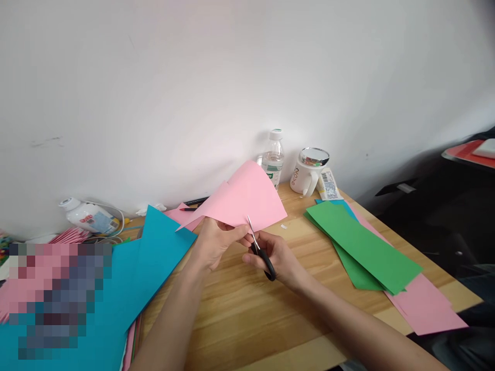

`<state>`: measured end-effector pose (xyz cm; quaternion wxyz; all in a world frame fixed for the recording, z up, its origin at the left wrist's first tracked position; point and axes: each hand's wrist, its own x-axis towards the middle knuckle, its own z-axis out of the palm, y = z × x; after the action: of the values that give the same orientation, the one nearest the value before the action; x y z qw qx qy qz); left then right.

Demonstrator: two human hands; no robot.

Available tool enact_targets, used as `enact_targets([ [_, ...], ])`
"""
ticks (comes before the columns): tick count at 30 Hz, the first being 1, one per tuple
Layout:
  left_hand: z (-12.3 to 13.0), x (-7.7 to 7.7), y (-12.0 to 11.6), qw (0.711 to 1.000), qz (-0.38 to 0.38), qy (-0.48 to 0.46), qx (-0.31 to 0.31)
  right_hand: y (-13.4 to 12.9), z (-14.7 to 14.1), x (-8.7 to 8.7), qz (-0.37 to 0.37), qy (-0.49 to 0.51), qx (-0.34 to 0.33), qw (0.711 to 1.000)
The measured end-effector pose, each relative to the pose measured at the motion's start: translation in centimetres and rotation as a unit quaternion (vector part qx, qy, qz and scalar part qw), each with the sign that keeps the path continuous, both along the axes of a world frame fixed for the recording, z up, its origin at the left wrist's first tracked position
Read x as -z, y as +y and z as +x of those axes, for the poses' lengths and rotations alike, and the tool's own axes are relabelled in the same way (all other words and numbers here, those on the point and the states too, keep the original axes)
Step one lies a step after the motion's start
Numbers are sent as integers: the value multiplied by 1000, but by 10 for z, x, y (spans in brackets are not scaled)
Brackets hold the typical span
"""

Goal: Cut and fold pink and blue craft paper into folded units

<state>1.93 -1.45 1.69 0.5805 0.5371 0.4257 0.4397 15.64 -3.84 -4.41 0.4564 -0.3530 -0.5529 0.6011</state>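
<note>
A curved sheet of pink paper is held above the table by my left hand, whose thumb and fingers pinch its lower edge. My right hand grips black-handled scissors just to the right of the left fingertips. The scissor blades point up and overlap the near edge of the pink paper. Whether the blades are apart or closed on the paper is hard to make out. A tiny white scrap lies on the wood beyond my right hand.
On the right lie green paper strips over pink strips. Blue sheets cover the left side. A water bottle, a white lidded mug and a small packet stand by the wall; a white bottle lies at far left.
</note>
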Motion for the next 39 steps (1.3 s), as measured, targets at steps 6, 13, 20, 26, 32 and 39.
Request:
enact_targets([
  [6,-1,-1,0,1000,-7,-7,-9,0,-1,-3,-8,-13,11,1000],
  [13,0,-2,-1,1000,-12,-22,-7,0,-1,-2,-39,-10,16,999],
  [20,-7,-1,2,995,-16,-103,-10,2,0,3,-52,-6,16,999],
  [26,-6,1,5,987,-12,-123,-103,1,0,5,-52,-5,10,999],
  [32,-2,-1,3,992,5,-76,-100,0,0,-1,-47,20,-15,999],
  [39,3,1,1,993,24,-70,-87,2,1,-3,-57,40,5,998],
])
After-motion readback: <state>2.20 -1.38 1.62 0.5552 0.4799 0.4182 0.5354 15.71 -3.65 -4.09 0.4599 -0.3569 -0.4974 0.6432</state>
